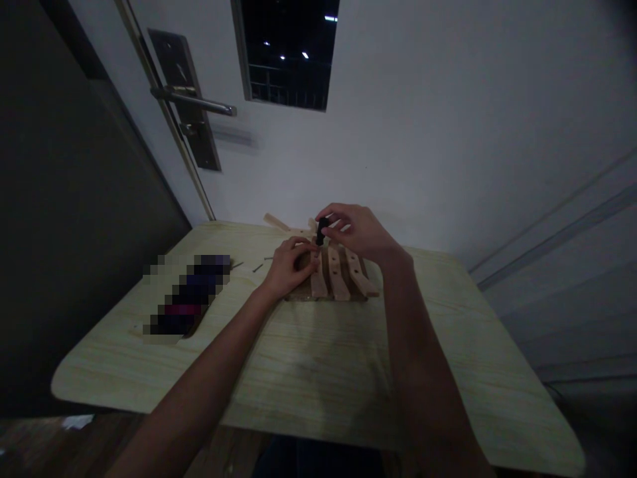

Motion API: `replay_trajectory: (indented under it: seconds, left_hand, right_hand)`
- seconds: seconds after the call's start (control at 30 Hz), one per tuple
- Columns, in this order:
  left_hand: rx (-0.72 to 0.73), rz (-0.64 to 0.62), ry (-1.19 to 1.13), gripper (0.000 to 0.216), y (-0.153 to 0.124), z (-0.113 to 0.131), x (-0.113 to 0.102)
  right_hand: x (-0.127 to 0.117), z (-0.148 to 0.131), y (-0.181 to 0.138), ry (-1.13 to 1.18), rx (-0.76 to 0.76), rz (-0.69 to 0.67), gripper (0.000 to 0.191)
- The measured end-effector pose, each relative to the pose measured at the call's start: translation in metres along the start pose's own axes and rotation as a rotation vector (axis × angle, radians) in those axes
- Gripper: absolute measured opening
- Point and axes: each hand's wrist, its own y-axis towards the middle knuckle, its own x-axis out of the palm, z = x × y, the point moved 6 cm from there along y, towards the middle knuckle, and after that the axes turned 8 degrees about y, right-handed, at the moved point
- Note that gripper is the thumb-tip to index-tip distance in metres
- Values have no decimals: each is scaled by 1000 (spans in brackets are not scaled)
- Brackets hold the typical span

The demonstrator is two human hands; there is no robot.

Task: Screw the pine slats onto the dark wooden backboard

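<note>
My right hand [355, 229] pinches a short black screwdriver [322, 230] between thumb and fingers. It stands nearly upright over the leftmost of several pale, curved wooden pieces with holes; its tip is hidden. My left hand [291, 267] is closed about the upper part of that left wooden piece [319, 285], with the thumb and fingertips on it. Beside it lie a middle wooden piece [339, 284] and a right wooden piece [361, 280]. All three rest across a brown slatted wooden base [301, 292]. Behind my hands another wooden piece [277, 223] sticks out to the left.
Left of my hands, a few thin dark screws [257, 268] lie on the pale wood-grain table [318, 372]. A blurred-out dark object [192, 295] lies farther left. A white door with a metal handle [199, 101] and a window stands behind the table's back edge.
</note>
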Motion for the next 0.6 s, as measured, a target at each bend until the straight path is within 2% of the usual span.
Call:
replay_trajectory:
  seconds: [0.17, 0.47, 0.6]
  left_hand:
    - [-19, -73, 8, 33, -3, -4, 6]
    - [56, -18, -25, 32, -5, -3, 6]
    - [39, -22, -38, 31, -4, -2, 4]
  right_hand:
    - [1, -5, 0, -10, 8, 47, 20]
    - [4, -13, 0, 38, -68, 35, 23]
    - [7, -15, 2, 25, -64, 38, 17]
